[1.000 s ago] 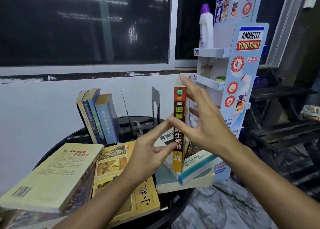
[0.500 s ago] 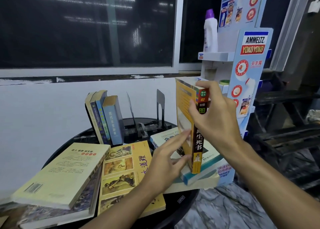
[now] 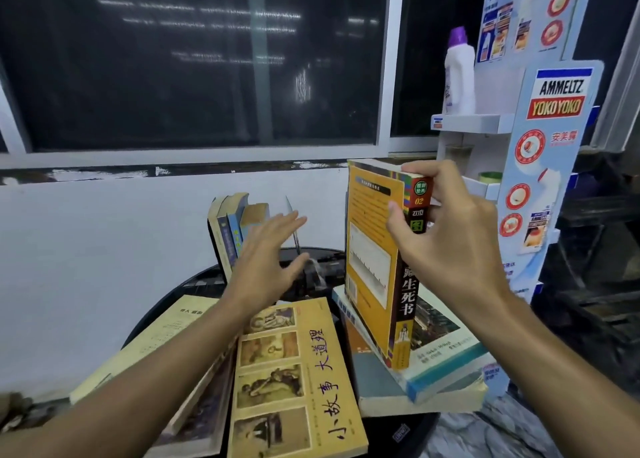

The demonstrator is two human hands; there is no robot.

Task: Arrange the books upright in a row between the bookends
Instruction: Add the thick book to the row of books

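Right hand (image 3: 450, 250): grips the orange book (image 3: 372, 250) near its top, with the thumb on the cover and the fingers curled round the spine.
Orange book: held upright with a slight tilt at the right side of the bench (image 3: 194, 283). Its lower end is over a stack of flat books (image 3: 443, 353); whether they touch cannot be told.
Left hand (image 3: 266, 260): wide open, fingers spread, holding nothing, in front of the standing books (image 3: 227, 229).
Hidden: the left hand is motion-blurred. The bookend (image 3: 290, 208) is mostly covered by its fingers — only a thin metal edge shows.

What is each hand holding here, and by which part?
The right hand grips the orange book near the top of its spine. The left hand holds nothing.
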